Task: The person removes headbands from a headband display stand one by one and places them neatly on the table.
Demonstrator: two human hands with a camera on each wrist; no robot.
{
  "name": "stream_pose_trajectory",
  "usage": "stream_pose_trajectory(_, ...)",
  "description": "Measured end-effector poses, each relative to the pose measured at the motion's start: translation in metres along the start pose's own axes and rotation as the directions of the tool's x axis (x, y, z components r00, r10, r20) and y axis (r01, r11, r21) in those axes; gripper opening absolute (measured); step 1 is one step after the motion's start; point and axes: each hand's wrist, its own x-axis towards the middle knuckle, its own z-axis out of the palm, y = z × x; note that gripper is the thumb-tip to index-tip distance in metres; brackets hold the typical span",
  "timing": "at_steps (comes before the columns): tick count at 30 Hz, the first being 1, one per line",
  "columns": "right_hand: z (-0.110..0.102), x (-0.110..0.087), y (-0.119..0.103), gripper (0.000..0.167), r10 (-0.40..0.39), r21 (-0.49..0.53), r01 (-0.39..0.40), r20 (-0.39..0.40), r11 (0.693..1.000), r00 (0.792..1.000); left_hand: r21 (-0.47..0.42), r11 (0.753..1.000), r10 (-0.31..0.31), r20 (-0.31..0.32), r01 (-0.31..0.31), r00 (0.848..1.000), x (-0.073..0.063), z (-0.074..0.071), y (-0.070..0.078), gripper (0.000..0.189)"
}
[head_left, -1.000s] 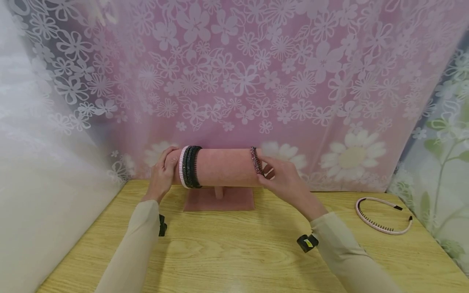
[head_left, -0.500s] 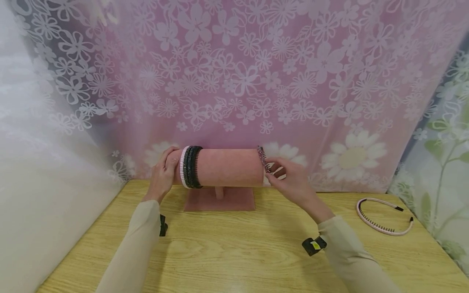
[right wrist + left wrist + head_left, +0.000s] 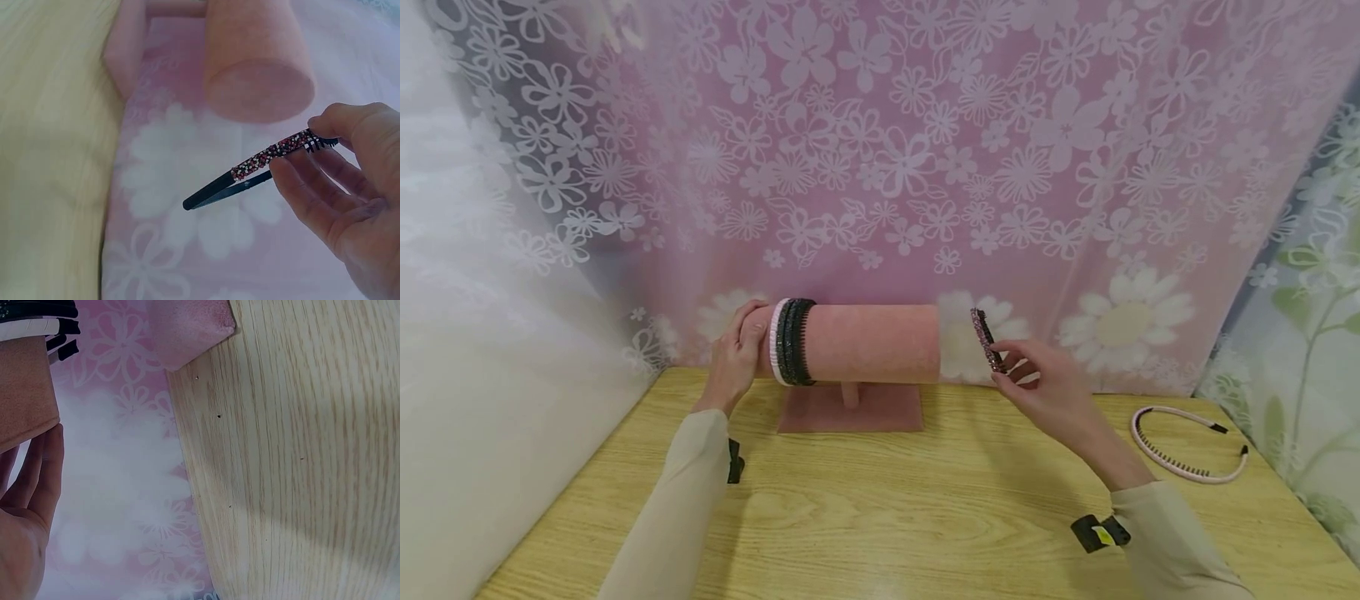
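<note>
My right hand [image 3: 1056, 396] pinches a beaded headband [image 3: 985, 337] between thumb and fingers, held up just off the right end of a pink padded headband stand [image 3: 872, 342]. In the right wrist view, red, white and dark beads cover the headband [image 3: 275, 152], whose tips are plain black. My left hand [image 3: 733, 350] grips the left end of the stand's roll, thumb in front and fingers over the top. Beside it, a white headband [image 3: 776, 342] and several black sparkly headbands [image 3: 793, 343] sit round the roll.
A pale pink headband [image 3: 1206, 479] with inner teeth lies on the wooden table [image 3: 880, 517] at the right. The stand's flat base [image 3: 887, 408] rests near the table's back edge. A floral curtain [image 3: 880, 167] hangs close behind.
My right hand has drawn the beaded headband rightward off the end of the roll and clear of it. My left hand has stayed on the roll's left end.
</note>
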Motion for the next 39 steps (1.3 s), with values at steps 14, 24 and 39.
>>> stream_pose_trajectory(14, -0.014, -0.042, 0.028, 0.037, -0.053, -0.114, 0.053, 0.007, 0.992, 0.999, -0.015, 1.0, 0.022, -0.002, -0.022, 1.0, 0.001, 0.0, -0.002, 0.047)
stream_pose_trajectory(24, -0.017, -0.068, 0.043, 0.036, -0.047, -0.159, 0.053, 0.042, 0.986, 0.998, 0.007, 1.0, -0.006, 0.007, 0.006, 1.0, 0.0, 0.0, -0.002, 0.048)
stream_pose_trajectory(39, -0.017, -0.097, 0.075, 0.038, -0.091, -0.246, 0.11, 0.088, 0.963, 0.992, 0.0, 1.0, 0.005, -0.003, -0.005, 1.0, 0.001, 0.0, -0.002, 0.047)
